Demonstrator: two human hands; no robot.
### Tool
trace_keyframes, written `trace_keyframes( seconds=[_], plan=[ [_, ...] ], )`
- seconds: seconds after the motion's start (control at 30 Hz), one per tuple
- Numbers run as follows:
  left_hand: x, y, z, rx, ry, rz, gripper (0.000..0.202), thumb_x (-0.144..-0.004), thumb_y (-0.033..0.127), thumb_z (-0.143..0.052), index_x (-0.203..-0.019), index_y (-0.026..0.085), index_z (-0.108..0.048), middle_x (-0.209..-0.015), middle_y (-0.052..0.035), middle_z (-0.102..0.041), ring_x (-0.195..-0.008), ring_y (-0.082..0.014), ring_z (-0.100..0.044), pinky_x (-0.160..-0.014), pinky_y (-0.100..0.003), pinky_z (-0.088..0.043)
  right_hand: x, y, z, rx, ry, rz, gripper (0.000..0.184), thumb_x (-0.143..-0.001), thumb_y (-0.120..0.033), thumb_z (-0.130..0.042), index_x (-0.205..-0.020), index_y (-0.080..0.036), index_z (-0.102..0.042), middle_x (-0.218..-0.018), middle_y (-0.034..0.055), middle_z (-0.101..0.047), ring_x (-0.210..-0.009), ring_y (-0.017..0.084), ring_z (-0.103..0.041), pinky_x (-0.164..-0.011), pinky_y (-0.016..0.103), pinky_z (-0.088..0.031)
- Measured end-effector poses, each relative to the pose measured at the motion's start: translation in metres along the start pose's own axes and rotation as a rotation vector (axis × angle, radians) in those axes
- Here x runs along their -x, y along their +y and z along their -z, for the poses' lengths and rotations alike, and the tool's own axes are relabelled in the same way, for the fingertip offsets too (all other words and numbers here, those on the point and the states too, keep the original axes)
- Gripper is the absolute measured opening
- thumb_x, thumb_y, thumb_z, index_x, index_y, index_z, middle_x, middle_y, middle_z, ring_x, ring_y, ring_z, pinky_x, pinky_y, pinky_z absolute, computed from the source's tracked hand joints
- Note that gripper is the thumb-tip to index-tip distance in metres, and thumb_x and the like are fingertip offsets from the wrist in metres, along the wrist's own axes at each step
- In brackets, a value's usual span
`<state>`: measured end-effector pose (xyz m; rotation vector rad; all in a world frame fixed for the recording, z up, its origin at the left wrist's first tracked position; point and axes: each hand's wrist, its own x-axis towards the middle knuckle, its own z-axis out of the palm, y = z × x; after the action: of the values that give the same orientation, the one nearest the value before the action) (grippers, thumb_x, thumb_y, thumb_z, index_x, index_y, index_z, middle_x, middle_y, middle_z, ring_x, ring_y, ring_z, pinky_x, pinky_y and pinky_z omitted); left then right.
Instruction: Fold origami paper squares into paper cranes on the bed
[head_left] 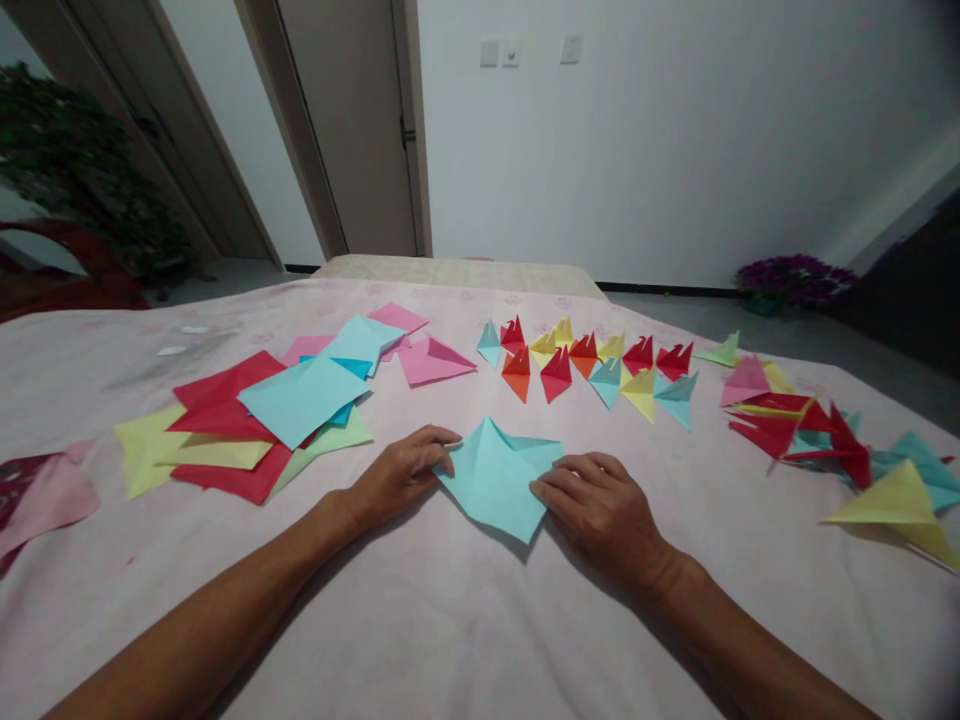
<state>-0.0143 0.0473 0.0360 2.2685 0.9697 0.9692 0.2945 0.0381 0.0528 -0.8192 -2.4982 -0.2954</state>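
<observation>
A light blue sheet of origami paper [496, 485] with creases lies between my two hands, its upper part raised in a small peak. My left hand [411, 468] pinches the sheet's left corner between thumb and fingers. At the right side, my right hand [600, 505] grips the edge, its thumb hidden from view. Beyond the sheet stand rows of small folded paper cranes [556, 374] in red, orange, yellow and light blue.
Loose creased sheets [225, 400] in several colours overlap on the left of the pink tablecloth [450, 640]. On the right is a heap of partly folded papers [817, 435]. A dark red and pink cloth [52, 500] lies at the far left edge.
</observation>
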Motion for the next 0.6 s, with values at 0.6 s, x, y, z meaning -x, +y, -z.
trace_keyframes(
  seconds=[0.6],
  plan=[
    [0.021, 0.006, -0.003, -0.437, -0.019, 0.050, 0.008, -0.092, 0.024, -0.058, -0.096, 0.023, -0.066, -0.125, -0.0076, -0.063, -0.108, -0.0210, -0.063, -0.089, -0.037, -0.053, -0.016, -0.012, -0.011, -0.273, -0.208, -0.193, 0.035, -0.076, -0.012, -0.058, -0.106, -0.024, -0.072, -0.104, 0.0063, -0.070, -0.095, 0.025, -0.057, -0.084, 0.040, -0.036]
  ],
)
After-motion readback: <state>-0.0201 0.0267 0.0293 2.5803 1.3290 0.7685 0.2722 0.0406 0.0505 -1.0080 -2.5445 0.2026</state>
